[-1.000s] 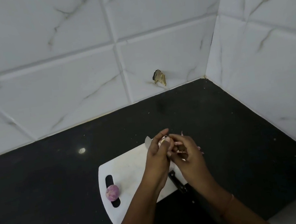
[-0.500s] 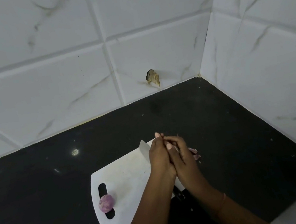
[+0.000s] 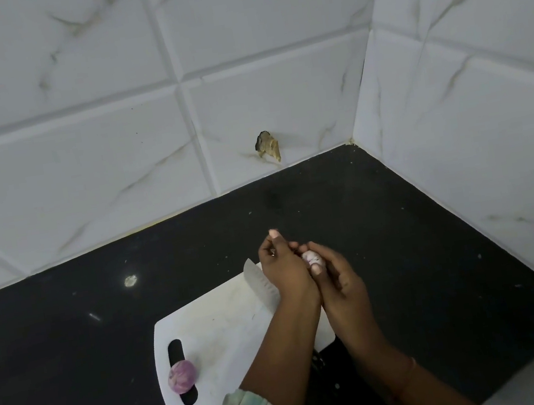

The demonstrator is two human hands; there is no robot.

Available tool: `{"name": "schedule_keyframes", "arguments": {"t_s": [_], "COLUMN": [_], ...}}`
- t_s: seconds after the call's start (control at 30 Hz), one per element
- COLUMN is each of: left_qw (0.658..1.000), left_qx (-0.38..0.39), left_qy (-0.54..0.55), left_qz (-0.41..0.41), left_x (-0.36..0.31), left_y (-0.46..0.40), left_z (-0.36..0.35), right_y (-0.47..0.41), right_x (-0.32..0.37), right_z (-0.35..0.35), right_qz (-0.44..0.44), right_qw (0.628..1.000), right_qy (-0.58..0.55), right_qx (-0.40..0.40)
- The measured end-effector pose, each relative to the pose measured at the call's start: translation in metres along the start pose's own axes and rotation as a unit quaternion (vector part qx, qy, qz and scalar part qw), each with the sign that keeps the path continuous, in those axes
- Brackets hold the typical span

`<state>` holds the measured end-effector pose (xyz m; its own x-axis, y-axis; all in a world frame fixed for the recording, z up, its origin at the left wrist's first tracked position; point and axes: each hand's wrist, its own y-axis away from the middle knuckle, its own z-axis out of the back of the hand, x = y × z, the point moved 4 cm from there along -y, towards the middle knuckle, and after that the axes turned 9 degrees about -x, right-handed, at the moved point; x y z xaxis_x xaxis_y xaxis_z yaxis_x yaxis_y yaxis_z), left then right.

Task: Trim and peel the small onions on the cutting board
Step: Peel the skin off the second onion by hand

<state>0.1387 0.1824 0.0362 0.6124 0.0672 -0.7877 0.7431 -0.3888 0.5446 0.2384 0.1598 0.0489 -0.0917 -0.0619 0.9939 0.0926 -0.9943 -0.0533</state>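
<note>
I count two small onions: one pale onion (image 3: pixel 312 258) pinched between my fingers, and one purple onion (image 3: pixel 181 376) well to the lower left of my grip, beside the board's handle slot. One white cutting board (image 3: pixel 222 330) lies under my hands, one knife blade (image 3: pixel 259 281) just left of my grip. Two hands: left hand (image 3: pixel 286 270), right hand (image 3: pixel 338 282).

No text, label or number can be read anywhere.

Kitchen: tiled walls (image 3: pixel 270 45), dark countertop (image 3: pixel 70 335), cutting board (image 3: pixel 221 323).
</note>
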Motion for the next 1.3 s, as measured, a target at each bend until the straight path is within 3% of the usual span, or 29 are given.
{"name": "schedule_keyframes", "arguments": {"t_s": [0.1, 0.2, 0.3, 0.37, 0.43, 0.5, 0.63, 0.77, 0.83, 0.93, 1.03, 1.17, 1.23, 1.3], "left_qw": [0.999, 0.992, 0.938, 0.893, 0.849, 0.826, 0.848, 0.811, 0.797, 0.806, 0.829, 0.845, 0.833, 0.802], "left_qx": [0.010, 0.093, 0.245, 0.307, 0.371, 0.429, 0.387, 0.379, 0.350, 0.287, 0.262, 0.214, 0.226, 0.287], "left_qy": [0.025, -0.081, -0.234, -0.288, -0.292, -0.260, -0.249, -0.294, -0.303, -0.278, -0.265, -0.310, -0.349, -0.412], "left_qz": [0.035, 0.025, -0.068, -0.162, -0.239, -0.257, -0.265, -0.335, -0.388, -0.436, -0.416, -0.379, -0.365, -0.322], "left_x": [-0.002, -0.002, -0.004, -0.006, -0.009, -0.008, -0.012, -0.020, -0.026, -0.031, -0.032, -0.027, -0.022, -0.013], "left_y": [-0.005, -0.015, -0.008, -0.002, 0.005, 0.012, 0.011, 0.008, 0.011, 0.017, 0.017, 0.004, 0.000, 0.003], "left_z": [-0.005, -0.007, -0.005, -0.003, -0.002, 0.000, 0.004, 0.006, 0.009, 0.010, 0.009, 0.006, -0.001, -0.008], "right_y": [-0.006, -0.019, -0.028, -0.032, -0.034, -0.035, -0.033, -0.033, -0.035, -0.036, -0.034, -0.036, -0.034, -0.032], "right_x": [-0.001, 0.004, 0.008, 0.009, 0.010, 0.011, 0.015, 0.019, 0.019, 0.017, 0.015, 0.017, 0.021, 0.026], "right_z": [0.012, 0.023, 0.031, 0.033, 0.033, 0.033, 0.032, 0.035, 0.037, 0.036, 0.038, 0.049, 0.050, 0.048], "right_qz": [-0.033, -0.132, -0.173, -0.182, -0.187, -0.191, -0.174, -0.171, -0.180, -0.226, -0.258, -0.243, -0.231, -0.214], "right_qw": [0.998, 0.974, 0.959, 0.953, 0.949, 0.949, 0.958, 0.970, 0.969, 0.938, 0.910, 0.920, 0.926, 0.926], "right_qy": [-0.040, -0.175, -0.219, -0.237, -0.248, -0.243, -0.225, -0.173, -0.168, -0.256, -0.314, -0.295, -0.295, -0.310], "right_qx": [-0.038, -0.059, -0.050, -0.053, -0.056, -0.056, -0.022, 0.028, 0.008, -0.052, -0.083, -0.083, -0.054, -0.027]}}
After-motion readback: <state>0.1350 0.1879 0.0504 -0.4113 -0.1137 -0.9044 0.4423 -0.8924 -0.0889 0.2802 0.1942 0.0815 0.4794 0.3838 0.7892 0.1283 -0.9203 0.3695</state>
